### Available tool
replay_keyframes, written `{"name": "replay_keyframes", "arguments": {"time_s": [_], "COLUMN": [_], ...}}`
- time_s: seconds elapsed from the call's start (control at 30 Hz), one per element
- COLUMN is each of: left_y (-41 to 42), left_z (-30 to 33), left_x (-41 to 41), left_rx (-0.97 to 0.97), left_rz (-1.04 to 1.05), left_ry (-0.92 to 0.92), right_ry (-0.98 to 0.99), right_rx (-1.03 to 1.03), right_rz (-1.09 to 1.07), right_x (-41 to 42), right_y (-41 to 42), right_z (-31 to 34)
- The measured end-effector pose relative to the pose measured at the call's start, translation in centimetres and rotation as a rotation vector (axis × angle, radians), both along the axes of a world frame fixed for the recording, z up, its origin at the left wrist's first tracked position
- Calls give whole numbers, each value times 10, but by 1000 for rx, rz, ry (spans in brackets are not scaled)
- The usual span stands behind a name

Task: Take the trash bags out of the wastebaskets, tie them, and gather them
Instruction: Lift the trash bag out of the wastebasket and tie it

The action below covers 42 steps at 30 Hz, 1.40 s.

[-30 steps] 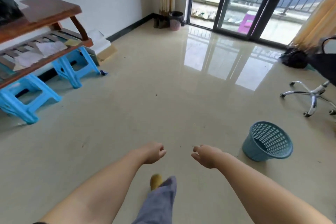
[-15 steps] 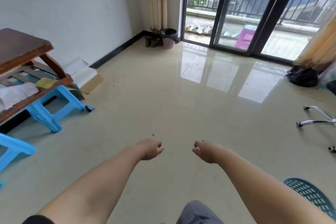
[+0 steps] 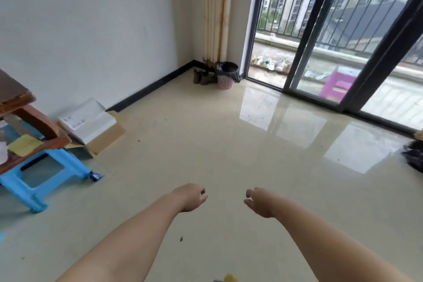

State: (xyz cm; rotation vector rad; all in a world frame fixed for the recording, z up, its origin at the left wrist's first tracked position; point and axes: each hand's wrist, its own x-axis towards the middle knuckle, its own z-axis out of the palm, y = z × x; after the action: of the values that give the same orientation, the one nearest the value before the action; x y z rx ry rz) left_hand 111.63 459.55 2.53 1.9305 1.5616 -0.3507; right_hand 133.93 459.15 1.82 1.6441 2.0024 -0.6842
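Dark bag [image 3: 414, 158] cut by right edge; wooden table [image 3: 13, 96] cropped left.

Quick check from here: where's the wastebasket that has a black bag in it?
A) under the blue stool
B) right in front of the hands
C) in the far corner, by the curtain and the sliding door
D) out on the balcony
C: the pink wastebasket with the black bag over its rim stands in the far corner, between the curtain and the sliding door.
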Motion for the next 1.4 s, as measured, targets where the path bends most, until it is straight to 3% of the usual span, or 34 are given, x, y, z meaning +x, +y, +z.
{"name": "replay_keyframes", "arguments": {"time_s": [0.27,0.7,1.4], "left_y": [186,553,1044], "left_z": [-8,16,-15], "left_x": [8,-66,-14], "left_rx": [-49,36,-38], "left_rz": [16,-30,11], "left_ry": [-11,75,-24], "right_ry": [-27,32,-25], "right_rx": [-12,60,29], "right_rz": [63,-35,-25], "right_x": [3,-58,-5], "right_y": [199,545,1045], "right_z": [-7,14,-1]}}
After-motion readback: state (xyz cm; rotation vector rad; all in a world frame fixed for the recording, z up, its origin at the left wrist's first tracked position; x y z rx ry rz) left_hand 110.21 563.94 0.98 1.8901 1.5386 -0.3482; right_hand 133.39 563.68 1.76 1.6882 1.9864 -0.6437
